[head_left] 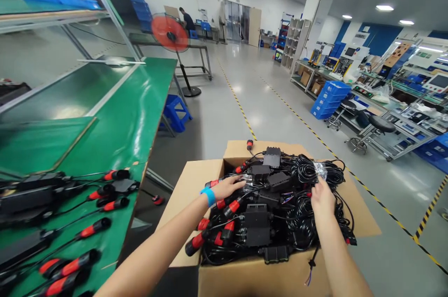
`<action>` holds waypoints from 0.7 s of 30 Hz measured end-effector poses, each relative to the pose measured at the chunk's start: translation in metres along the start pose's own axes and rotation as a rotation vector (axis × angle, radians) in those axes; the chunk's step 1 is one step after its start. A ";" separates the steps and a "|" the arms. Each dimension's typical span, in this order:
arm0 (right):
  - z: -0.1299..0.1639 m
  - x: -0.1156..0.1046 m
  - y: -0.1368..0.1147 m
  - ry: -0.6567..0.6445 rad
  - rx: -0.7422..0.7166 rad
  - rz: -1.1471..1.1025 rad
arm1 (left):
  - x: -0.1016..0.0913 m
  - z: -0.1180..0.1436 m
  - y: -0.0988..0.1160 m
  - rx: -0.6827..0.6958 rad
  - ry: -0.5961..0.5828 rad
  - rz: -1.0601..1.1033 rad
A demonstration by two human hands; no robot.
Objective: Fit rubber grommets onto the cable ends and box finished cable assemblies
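Observation:
A cardboard box (262,280) in front of me is heaped with black cable assemblies. My left hand (227,189), blue band on its wrist, rests over the left part of the heap, fingers stretched out beside a black module (261,172). At the right of the heap, my right hand (322,200) has its fingers curled at the silvery wrap on a coiled black cable (304,169). Red-and-black connectors (231,207) lie along the box's left side. A larger black module (257,226) sits nearer to me. Loose wire ends (308,278) hang over the front wall.
On the left, a green-topped workbench (122,134) carries more cable assemblies (87,229). Beyond it stand a blue stool (177,113) and a red fan (170,32). Blue crates (331,100) and stools (381,123) line the right-hand benches. A person (188,21) sits far back.

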State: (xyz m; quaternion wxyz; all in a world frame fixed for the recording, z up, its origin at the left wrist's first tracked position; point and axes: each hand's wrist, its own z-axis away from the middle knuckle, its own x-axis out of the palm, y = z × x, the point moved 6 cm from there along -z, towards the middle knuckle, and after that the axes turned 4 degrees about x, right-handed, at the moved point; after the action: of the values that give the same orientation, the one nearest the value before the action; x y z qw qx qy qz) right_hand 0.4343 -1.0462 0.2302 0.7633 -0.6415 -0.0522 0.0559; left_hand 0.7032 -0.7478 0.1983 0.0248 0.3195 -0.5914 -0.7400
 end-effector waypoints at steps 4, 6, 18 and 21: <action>-0.014 -0.022 -0.053 -0.089 -0.313 0.366 | -0.033 0.009 0.007 0.023 0.099 -0.161; -0.043 -0.007 -0.074 -0.179 -0.401 0.584 | -0.041 -0.022 0.016 0.074 0.152 -0.259; -0.139 0.062 -0.038 -0.542 -0.405 1.457 | -0.014 -0.124 -0.016 0.203 0.001 -0.581; -0.140 0.059 -0.030 -0.543 -0.431 1.527 | -0.013 -0.071 -0.040 0.085 0.028 -0.577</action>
State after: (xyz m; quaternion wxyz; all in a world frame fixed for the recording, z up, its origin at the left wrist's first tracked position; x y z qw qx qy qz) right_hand 0.5144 -1.1791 0.2365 0.3372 -0.5967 0.2050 0.6987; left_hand 0.7623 -0.7913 0.1617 -0.1919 0.4856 -0.5062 -0.6864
